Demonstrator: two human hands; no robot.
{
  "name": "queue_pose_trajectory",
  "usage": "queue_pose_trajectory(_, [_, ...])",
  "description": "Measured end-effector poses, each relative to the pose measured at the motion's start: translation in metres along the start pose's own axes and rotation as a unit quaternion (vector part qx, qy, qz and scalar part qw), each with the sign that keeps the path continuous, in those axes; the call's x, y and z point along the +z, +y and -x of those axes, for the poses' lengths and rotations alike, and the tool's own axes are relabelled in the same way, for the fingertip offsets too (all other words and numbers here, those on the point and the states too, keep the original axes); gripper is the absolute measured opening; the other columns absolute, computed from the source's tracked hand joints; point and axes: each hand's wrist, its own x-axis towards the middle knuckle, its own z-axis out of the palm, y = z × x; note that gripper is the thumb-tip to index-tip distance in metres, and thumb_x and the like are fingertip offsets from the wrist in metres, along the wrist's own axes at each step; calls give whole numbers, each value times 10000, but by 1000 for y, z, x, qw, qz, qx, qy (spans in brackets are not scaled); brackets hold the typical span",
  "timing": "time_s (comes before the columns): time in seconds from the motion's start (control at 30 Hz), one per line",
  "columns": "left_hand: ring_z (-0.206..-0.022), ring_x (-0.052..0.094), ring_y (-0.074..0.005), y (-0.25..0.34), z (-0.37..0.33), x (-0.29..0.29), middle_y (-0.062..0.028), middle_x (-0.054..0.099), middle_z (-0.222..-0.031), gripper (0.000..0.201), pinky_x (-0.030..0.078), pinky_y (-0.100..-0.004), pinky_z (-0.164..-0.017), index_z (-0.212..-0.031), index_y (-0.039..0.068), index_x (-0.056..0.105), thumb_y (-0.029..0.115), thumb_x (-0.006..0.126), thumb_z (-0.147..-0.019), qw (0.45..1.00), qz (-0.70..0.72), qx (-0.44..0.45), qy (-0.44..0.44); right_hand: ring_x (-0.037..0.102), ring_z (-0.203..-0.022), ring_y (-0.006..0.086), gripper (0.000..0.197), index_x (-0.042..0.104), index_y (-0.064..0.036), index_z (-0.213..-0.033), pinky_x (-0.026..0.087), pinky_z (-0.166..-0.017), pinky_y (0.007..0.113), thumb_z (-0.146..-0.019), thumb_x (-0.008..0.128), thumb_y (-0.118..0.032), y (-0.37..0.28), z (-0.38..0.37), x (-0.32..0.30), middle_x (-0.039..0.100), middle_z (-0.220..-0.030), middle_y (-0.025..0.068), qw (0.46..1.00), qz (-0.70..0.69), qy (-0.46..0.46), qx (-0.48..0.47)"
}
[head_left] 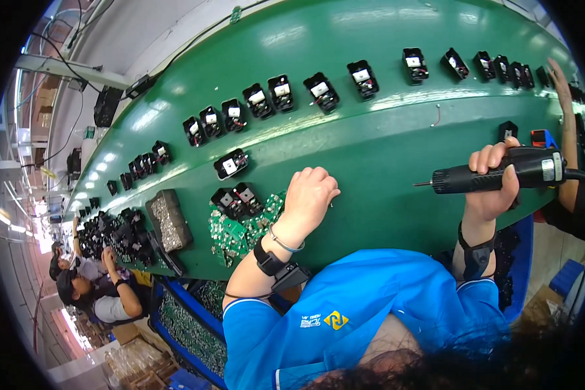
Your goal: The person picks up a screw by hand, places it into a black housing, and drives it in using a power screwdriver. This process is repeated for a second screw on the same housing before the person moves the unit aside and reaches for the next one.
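Observation:
My right hand is wrapped round a black electric screwdriver, held level above the green bench with its thin bit pointing left. Over the bench left of it, my left hand is closed, its fingertips curled together. A tiny bit of something shows at those fingertips, too small to name. Beside my left wrist lies a pile of green circuit boards. Two open black plastic housings with parts inside rest at the pile's far edge. Another black housing lies on its own just beyond them.
A long row of black housings runs along the green bench. A tray of small metal screws stands left of the boards. Blue bins of boards sit below the edge. Co-workers' hands reach in at right and far left.

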Motion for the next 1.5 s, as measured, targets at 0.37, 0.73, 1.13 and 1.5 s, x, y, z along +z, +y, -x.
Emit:
queue_pose_trajectory(0.37, [-639,551,-130,35,-34,9,-57,584,-719,78,449,-250,-592,-777,48,589,78,621,-712,871,461,-164,35,416,-612,126,370,377,-52,-1101,360,-573,277,-783,445,-229,-5,-18,10,440,-733,29,997,-75,6,-11])
queue_pose_trajectory(0.73, [-618,458,-119,68,-47,33,-49,531,-724,138,388,-279,-611,-876,44,565,155,539,-799,446,878,-171,-38,418,-575,121,433,365,-58,-1093,359,-523,268,-739,487,-274,-9,-20,29,429,-714,18,994,-95,6,-60])
queue_pose_trajectory(1.13, [-623,440,-120,79,-59,37,-37,494,-686,187,383,-245,-600,-867,26,527,207,493,-832,516,838,-176,-31,403,-578,114,433,370,-26,-1056,350,-527,253,-729,539,-254,-9,-22,24,415,-713,29,993,-62,-58,-83])
queue_pose_trajectory(1.5, [-671,496,-115,67,-111,25,-57,534,-758,281,415,-232,-640,-904,5,522,264,417,-868,662,728,-142,-111,423,-578,129,429,363,-68,-1099,360,-524,274,-752,478,-293,-1,-62,4,430,-723,21,995,-18,-38,-87])
